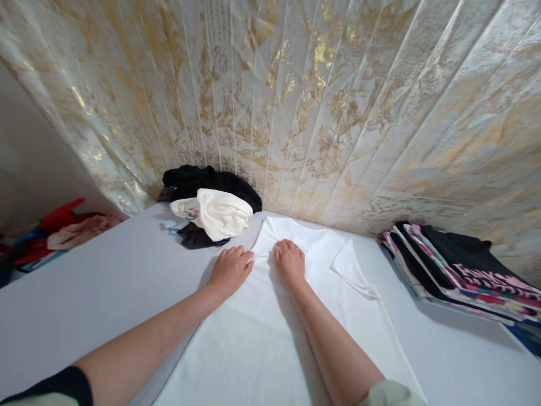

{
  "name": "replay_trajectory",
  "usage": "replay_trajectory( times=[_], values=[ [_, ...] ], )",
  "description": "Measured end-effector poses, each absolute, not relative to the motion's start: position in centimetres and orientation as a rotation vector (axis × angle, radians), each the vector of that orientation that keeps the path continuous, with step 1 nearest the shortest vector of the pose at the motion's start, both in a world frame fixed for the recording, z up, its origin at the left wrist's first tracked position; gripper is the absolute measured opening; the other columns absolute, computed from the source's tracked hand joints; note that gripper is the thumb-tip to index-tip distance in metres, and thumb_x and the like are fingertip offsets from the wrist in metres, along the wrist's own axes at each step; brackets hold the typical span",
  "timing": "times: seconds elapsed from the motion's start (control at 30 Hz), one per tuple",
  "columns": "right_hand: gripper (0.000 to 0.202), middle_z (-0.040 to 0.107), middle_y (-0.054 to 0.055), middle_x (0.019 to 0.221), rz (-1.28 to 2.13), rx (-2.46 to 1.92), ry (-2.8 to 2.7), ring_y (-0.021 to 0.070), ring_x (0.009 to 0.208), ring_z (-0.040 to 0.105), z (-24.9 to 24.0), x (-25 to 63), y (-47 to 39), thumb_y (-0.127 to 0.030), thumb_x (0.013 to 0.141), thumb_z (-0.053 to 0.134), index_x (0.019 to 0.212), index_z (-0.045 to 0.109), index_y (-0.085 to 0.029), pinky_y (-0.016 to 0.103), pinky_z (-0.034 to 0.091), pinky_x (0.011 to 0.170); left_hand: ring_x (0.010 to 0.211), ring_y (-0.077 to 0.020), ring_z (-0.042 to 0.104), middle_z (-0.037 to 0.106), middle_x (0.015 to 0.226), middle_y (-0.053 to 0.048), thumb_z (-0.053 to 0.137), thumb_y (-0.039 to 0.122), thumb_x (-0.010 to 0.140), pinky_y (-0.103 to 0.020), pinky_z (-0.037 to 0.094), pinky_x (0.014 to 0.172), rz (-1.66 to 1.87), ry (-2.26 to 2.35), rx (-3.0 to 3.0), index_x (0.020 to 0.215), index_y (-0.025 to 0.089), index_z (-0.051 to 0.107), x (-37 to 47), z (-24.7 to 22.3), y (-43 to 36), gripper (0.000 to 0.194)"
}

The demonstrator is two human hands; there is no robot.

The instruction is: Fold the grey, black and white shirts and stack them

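A white short-sleeved T-shirt (253, 338) lies spread out, its neck end toward the curtain and its body running toward me. At the shirt's left sleeve area, my left hand (230, 272) is closed on the fabric edge, fingers curled. Just right of it, my right hand (291, 262) grips the cloth near the shoulder, with its fingertips bent under. A crease runs through the fabric between the two hands. The sleeve on the right side lies flat with its hem showing.
Behind the shirt, a crumpled cream garment (224, 214) rests against black clothing (211, 179). A stack of folded clothes (460, 270) sits on the right of the pale table (105, 287). More clothes (80, 231) are piled beyond its left edge. A gold-patterned curtain (296, 101) hangs behind.
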State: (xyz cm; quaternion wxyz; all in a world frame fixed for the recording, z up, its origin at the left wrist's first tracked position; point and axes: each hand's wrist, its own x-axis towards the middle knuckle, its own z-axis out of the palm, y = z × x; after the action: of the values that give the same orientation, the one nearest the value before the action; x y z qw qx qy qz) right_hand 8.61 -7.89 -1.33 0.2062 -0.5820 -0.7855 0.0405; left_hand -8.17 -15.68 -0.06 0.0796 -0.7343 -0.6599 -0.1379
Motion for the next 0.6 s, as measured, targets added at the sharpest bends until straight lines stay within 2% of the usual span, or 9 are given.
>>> replay_trajectory(
  times=[0.23,0.47,0.6],
  values=[
    [0.038,0.048,0.008,0.143,0.103,-1.582,-2.256,0.0234,0.127,0.045,-1.4,8.6,-8.0,-0.035,0.097,0.042,0.131,0.055,-0.025,0.039,0.029,0.106,0.093,-0.0223,0.057,0.062,0.093,-0.005,0.052,0.026,0.093,-0.034,0.037,0.081,-0.406,-1.995,-2.192,0.104,0.023,0.065,-8.1,0.2,-15.6,0.018],
    [0.04,0.047,0.01,0.143,0.074,-1.652,-2.183,0.0236,0.128,0.044,-1.6,8.6,-7.7,-0.034,0.097,0.041,0.134,0.053,-0.022,0.039,0.028,0.107,0.093,-0.0224,0.057,0.062,0.092,-0.006,0.051,0.026,0.093,-0.035,0.037,0.081,-0.4,-2.013,-2.193,0.103,0.022,0.066,-7.9,0.4,-16.0,0.018],
    [0.036,0.051,0.007,0.14,0.114,-1.576,-2.236,0.0222,0.125,0.047,-1.5,8.7,-7.7,-0.031,0.097,0.041,0.129,0.057,-0.026,0.039,0.028,0.107,0.094,-0.023,0.057,0.062,0.093,-0.006,0.049,0.026,0.094,-0.035,0.039,0.082,-0.427,-1.997,-2.192,0.103,0.022,0.066,-7.8,2.0,-16.0,0.02]
  ],
)
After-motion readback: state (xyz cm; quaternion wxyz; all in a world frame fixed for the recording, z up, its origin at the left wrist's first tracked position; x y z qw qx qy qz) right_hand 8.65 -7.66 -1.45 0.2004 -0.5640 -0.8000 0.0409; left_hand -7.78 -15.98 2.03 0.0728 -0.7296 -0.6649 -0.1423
